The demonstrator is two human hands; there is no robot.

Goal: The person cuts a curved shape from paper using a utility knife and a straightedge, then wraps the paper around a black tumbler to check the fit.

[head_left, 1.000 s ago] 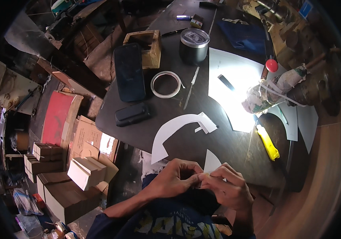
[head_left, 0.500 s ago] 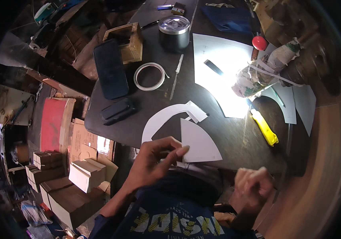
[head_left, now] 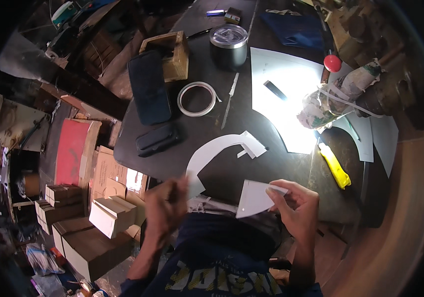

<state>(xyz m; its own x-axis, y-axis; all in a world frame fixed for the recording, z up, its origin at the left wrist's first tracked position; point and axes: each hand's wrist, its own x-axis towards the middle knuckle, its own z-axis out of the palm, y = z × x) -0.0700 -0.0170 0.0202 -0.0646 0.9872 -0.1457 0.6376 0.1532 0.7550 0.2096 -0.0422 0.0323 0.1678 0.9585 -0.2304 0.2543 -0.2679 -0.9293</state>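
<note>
A white wedge-shaped piece of card (head_left: 254, 197) with a curved edge is pinched between the thumb and fingers of my right hand (head_left: 298, 203), over the table's near edge. My left hand (head_left: 166, 207) is blurred by motion beside the lower end of a white curved paper strip (head_left: 217, 148); whether it touches the strip cannot be made out. That strip lies in an arc on the dark table, a small tab folded at its upper end. A yellow utility knife (head_left: 334, 166) rests to the right.
On the dark table (head_left: 241, 116) are a tape roll (head_left: 196, 114), a thin blade (head_left: 230, 99), a phone (head_left: 148, 89), a black case (head_left: 157, 140), a wooden box (head_left: 179, 59) and a lidded tumbler (head_left: 228, 52). A wrapped lamp (head_left: 316, 106) lights white sheets (head_left: 266, 74). Cardboard boxes (head_left: 90, 242) stand lower left.
The wedge-shaped card has passed from my left hand to my right, which came in from the lower right. My left hand has moved left, toward the curved strip's end. The view has shifted slightly.
</note>
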